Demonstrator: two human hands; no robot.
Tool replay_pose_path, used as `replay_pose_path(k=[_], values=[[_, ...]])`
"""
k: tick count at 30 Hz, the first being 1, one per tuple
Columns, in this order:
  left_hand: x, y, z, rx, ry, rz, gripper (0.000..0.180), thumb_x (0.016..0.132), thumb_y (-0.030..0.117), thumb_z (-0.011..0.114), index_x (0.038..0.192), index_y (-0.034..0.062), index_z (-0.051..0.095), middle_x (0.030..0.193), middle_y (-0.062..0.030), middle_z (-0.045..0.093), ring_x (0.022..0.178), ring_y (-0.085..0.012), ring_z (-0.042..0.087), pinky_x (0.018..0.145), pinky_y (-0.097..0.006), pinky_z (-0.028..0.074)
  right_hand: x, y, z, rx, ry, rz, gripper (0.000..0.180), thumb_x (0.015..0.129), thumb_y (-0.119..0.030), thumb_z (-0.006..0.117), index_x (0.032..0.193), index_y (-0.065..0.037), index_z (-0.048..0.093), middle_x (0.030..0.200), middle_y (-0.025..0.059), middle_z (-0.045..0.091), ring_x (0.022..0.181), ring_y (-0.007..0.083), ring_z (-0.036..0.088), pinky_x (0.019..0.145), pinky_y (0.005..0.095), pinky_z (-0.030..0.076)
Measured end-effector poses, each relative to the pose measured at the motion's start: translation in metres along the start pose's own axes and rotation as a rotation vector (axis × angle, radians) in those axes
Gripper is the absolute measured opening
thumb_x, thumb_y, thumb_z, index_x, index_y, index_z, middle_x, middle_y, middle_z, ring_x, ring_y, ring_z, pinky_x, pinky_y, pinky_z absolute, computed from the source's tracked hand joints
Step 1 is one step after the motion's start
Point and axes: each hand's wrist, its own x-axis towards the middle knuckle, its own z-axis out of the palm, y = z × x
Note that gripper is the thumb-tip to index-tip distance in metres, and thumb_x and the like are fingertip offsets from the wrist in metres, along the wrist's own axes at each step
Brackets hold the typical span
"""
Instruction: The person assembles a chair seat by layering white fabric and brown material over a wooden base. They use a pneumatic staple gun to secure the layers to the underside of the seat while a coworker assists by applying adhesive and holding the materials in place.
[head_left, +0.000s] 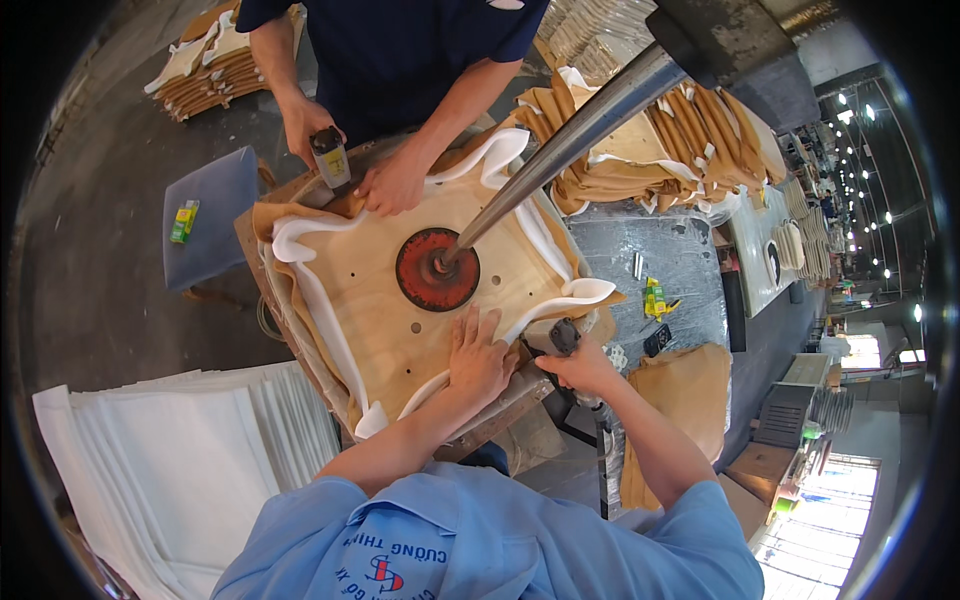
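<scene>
While left hand (478, 362) presses plywood seat panel (400, 320), right hand (578, 368) grips stapler (563, 337) (yellow-green box (654, 297) nearby).

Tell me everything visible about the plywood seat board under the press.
The seat board is a pale, roughly square plywood panel with a few small drilled holes, lying flat on a workbench. A red round press pad on a slanted metal rod bears on its middle. White foam and tan fabric curl up around its edges. The left hand lies flat on its near edge; the right hand holds a staple gun at the corner. A co-worker's hands work the far edge.
</scene>
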Motion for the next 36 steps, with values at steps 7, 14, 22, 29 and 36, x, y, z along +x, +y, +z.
replay_pose_path(k=[7, 14, 22, 29, 36], values=[[0.006, -0.003, 0.005, -0.017, 0.02, 0.015, 0.02, 0.092, 0.024, 0.079, 0.09, 0.0044, 0.082, 0.162, -0.0146, 0.051, 0.164, -0.0462, 0.026, 0.135, -0.064, 0.013, -0.009, 0.015, 0.014, 0.073, -0.031, -0.035, 0.037, 0.09, -0.03, 0.088, 0.107, 0.001, 0.075, 0.081, 0.0083, 0.075, 0.059, 0.0139, 0.068, 0.056, 0.0343, 0.055], [-0.003, -0.003, -0.001, -0.015, 0.044, 0.046, 0.019, 0.09, 0.025, 0.081, 0.09, 0.0058, 0.081, 0.161, -0.0174, 0.051, 0.164, -0.0482, 0.026, 0.134, -0.066, 0.013, -0.006, 0.011, 0.02, -0.099, 0.105, -0.115, 0.035, 0.091, -0.029, 0.088, 0.106, 0.001, 0.078, 0.088, 0.0112, 0.077, 0.061, 0.0142, 0.07, 0.059, 0.0345, 0.056], [-0.008, -0.011, -0.004, -0.004, 0.009, 0.021, 0.02, 0.091, 0.025, 0.079, 0.098, 0.0062, 0.081, 0.162, -0.017, 0.05, 0.164, -0.0474, 0.025, 0.135, -0.066, 0.012, -0.021, 0.009, 0.018, 0.122, -0.051, 0.011, 0.036, 0.092, -0.029, 0.088, 0.104, 0.002, 0.077, 0.084, 0.0099, 0.077, 0.062, 0.0143, 0.07, 0.059, 0.0343, 0.056], [-0.01, -0.014, -0.001, 0.039, 0.037, 0.029, 0.022, 0.09, 0.028, 0.081, 0.088, 0.0064, 0.078, 0.163, -0.015, 0.048, 0.165, -0.0465, 0.024, 0.134, -0.067, 0.013, -0.014, 0.006, 0.035, -0.047, 0.084, -0.078, 0.044, 0.088, -0.034, 0.091, 0.105, 0.004, 0.076, 0.084, 0.0105, 0.077, 0.063, 0.0166, 0.072, 0.059, 0.0348, 0.056], [-0.035, -0.001, -0.022, 0.045, 0.076, 0.033, 0.029, 0.085, 0.029, 0.089, 0.094, 0.0091, 0.071, 0.159, -0.0196, 0.048, 0.161, -0.0462, 0.031, 0.132, -0.069, 0.016, -0.031, 0.009, 0.029, 0.16, 0.011, -0.008, 0.034, 0.091, -0.027, 0.089, 0.1, 0.002, 0.074, 0.079, 0.0063, 0.073, 0.059, 0.0143, 0.068, 0.055, 0.033, 0.053]])
